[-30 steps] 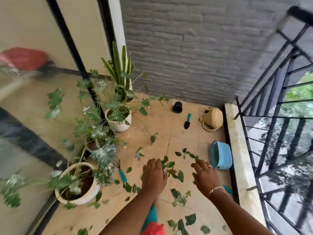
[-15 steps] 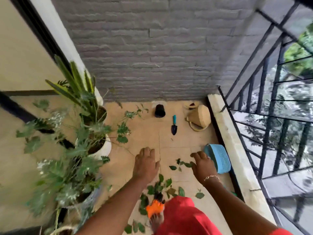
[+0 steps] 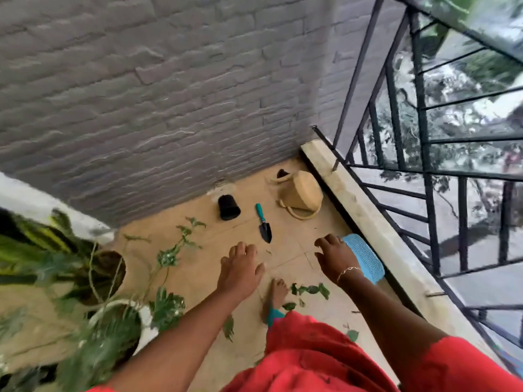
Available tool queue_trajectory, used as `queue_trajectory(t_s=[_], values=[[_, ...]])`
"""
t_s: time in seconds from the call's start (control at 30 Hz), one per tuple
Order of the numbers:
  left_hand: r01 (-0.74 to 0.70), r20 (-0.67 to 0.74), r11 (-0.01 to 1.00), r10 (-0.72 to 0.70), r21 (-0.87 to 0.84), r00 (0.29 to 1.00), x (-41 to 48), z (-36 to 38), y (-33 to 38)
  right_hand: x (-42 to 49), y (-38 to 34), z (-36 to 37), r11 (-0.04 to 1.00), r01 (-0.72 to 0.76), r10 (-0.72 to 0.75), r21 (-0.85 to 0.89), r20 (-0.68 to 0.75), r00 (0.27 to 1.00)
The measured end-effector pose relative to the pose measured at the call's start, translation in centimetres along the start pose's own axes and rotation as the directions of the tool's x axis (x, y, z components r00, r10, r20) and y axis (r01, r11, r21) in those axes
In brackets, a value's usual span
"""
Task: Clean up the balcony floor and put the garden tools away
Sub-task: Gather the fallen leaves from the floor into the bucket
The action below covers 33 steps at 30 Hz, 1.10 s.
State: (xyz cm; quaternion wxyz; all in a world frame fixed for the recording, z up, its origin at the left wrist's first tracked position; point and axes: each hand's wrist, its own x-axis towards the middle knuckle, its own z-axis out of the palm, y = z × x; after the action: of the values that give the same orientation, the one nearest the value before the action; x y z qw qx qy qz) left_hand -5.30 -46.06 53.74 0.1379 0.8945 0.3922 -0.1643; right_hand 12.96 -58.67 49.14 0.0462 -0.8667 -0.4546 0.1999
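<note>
Our left hand point(image 3: 240, 268) and right hand point(image 3: 335, 257) hover empty, fingers loosely spread, both nearer us than the trowel point(image 3: 264, 226) lying on the floor point(image 3: 294, 239). Right of the trowel sits the blue basket point(image 3: 365, 260), 1 black pot point(image 3: 228, 207) lies left of it, and loose leaves point(image 3: 310, 290) lie nearer us.

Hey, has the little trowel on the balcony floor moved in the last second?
No. The trowel lies where it was, between the black pot and the watering can, handle toward the brick wall; only the camera moved forward.
</note>
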Motion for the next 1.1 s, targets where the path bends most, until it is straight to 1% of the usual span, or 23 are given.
queue_trajectory(t_s=[0.1,0.17,0.27,0.37,0.47,0.6,0.7,0.8,0.93,1.03,1.1], values=[[-0.127,0.091,0.986,0.118,0.105,0.989,6.0,-2.6,-0.6,3.7,0.8,-1.8,0.998,-0.061,0.060,0.020,0.052,0.997],[-0.196,0.124,0.967,0.177,0.165,0.976,10.0,-4.7,-0.3,6.0,1.6,-3.1,0.995,-0.097,0.096,0.023,0.066,0.993],[-0.247,0.129,0.951,0.225,0.188,0.966,14.4,-6.6,0.9,8.3,2.8,-4.8,0.983,-0.178,0.172,0.054,0.094,0.981],[-0.324,0.150,0.926,0.298,0.194,0.943,17.2,-7.8,3.1,9.1,3.8,-5.8,0.956,-0.273,0.266,0.103,0.075,0.961],[-0.446,0.215,0.871,0.405,0.204,0.889,19.3,-8.3,5.4,8.7,4.6,-6.1,0.903,-0.396,0.394,0.165,0.046,0.918],[-0.608,0.304,0.752,0.535,0.255,0.789,22.0,-8.8,8.5,7.6,5.8,-4.9,0.789,-0.559,0.563,0.254,0.061,0.824],[-0.701,0.380,0.652,0.594,0.291,0.710,24.3,-8.8,10.5,6.4,5.9,-3.6,0.664,-0.677,0.691,0.318,0.085,0.718],[-0.780,0.417,0.574,0.662,0.251,0.622,27.0,-8.6,12.0,5.9,4.9,-2.2,0.529,-0.755,0.790,0.388,0.099,0.605],[-0.894,0.469,0.379,0.760,0.241,0.449,30.2,-9.6,13.4,5.9,2.0,-1.3,0.275,-0.833,0.911,0.479,0.146,0.385],[-0.934,0.486,0.290,0.798,0.208,0.356,32.3,-10.8,13.1,6.4,-1.2,-1.4,0.059,-0.832,0.961,0.552,0.193,0.196],[-0.954,0.508,0.242,0.808,0.178,0.299,33.3,-11.4,12.5,6.8,-3.8,-1.5,-0.061,-0.802,0.974,0.594,0.210,0.081]])
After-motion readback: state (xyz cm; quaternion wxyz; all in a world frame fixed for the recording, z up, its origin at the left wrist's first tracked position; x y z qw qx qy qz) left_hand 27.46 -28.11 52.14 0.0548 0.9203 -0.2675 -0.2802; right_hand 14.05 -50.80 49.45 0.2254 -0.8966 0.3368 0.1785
